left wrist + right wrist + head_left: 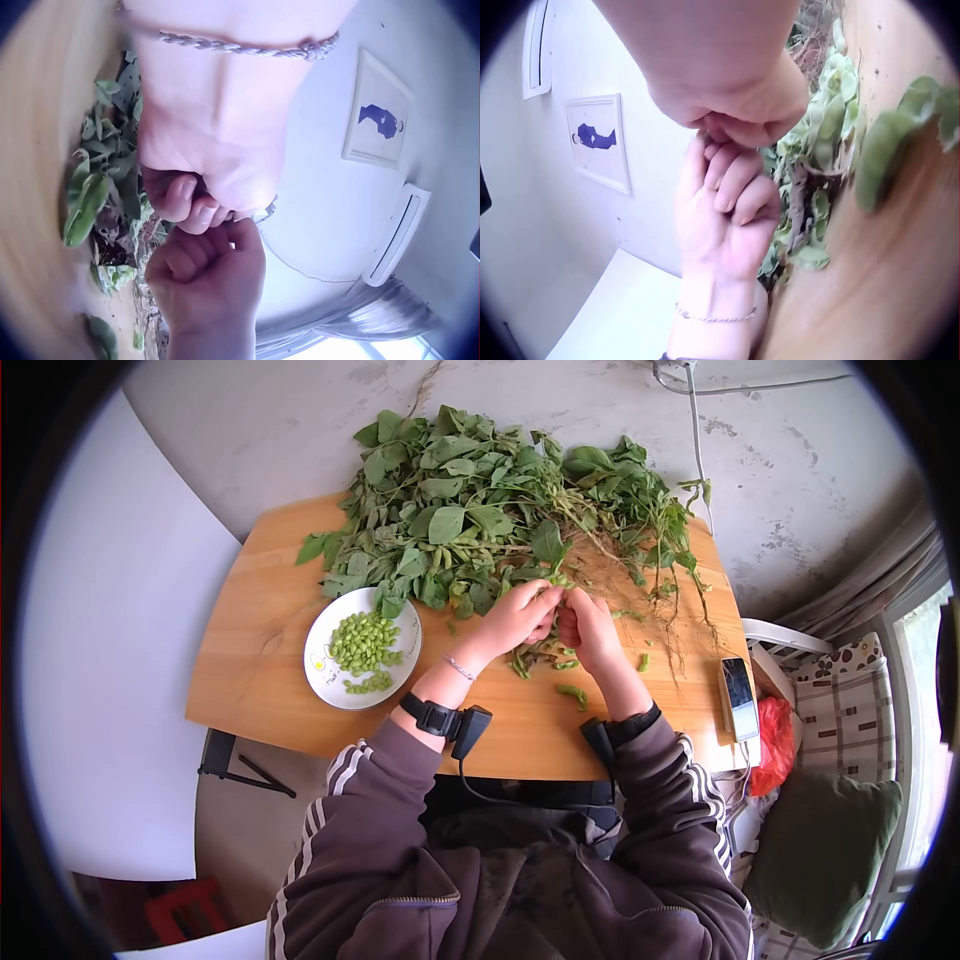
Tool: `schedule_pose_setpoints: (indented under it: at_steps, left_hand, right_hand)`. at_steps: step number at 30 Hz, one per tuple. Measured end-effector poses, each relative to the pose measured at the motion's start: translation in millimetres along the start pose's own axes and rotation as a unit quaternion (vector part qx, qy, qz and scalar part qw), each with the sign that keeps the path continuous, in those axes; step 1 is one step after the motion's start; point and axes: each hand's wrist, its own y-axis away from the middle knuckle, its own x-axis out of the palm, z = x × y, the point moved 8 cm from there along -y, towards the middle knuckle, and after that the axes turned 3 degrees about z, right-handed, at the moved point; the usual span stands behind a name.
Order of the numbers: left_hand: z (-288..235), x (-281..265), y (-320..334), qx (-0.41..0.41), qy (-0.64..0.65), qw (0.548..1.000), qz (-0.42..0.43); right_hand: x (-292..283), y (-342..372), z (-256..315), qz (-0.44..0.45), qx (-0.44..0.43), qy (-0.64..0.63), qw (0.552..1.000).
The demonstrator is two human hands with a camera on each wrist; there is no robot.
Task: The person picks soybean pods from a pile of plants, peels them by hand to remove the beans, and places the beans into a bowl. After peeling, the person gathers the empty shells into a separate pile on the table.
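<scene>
Both hands meet over the middle of the table in the head view. A green soybean pod [561, 581] shows at their fingertips, mostly covered by the fingers. My left hand [520, 616] pinches it from one side, fingers curled inward. From the other side, my right hand [590, 628] pinches it too, thumb and fingers bent. In both wrist views the hands hide the pod. Left of them stands a white plate [345, 606] with shelled green soybeans [364, 641]. Loose pods [573, 694] lie on the wood below the hands, and a pod [881, 157] looms close in the right wrist view.
A large heap of leafy soybean plants [450, 510] covers the back of the wooden table [265, 650], roots trailing at right. A phone [738, 695] lies by the right edge. Beyond it are a red bag [774, 745] and a dark cushion [825, 850].
</scene>
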Motion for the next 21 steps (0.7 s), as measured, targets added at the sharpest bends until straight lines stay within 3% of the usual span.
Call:
schedule_pose_setpoints:
  at_steps: [6, 11, 14, 17, 18, 21]
  left_hand:
    - [-12, -13, 5, 0.006, 0.012, 0.996, -0.087]
    - [-15, -13, 6, -0.003, -0.012, 0.999, -0.04]
    - [-16, -6, 10, -0.038, -0.029, 0.998, 0.045]
    - [-23, 2, 15, -0.037, -0.027, 0.998, 0.052]
    - [-24, 3, 16, -0.041, -0.029, 0.996, 0.069]
    - [-24, -8, 11, 0.013, -0.039, 0.999, 0.021]
  right_hand:
    - [4, 7, 21, 0.051, -0.034, 0.082, 0.995]
    - [5, 16, 33, 0.105, -0.033, 0.176, 0.978]
    - [-9, 13, 39, 0.097, -0.064, 0.194, 0.974]
    - [-54, -3, 36, -0.058, -0.082, 0.178, 0.979]
    - [-53, -1, 47, -0.088, -0.131, 0.307, 0.939]
    - [-34, 4, 47, -0.048, -0.172, 0.399, 0.899]
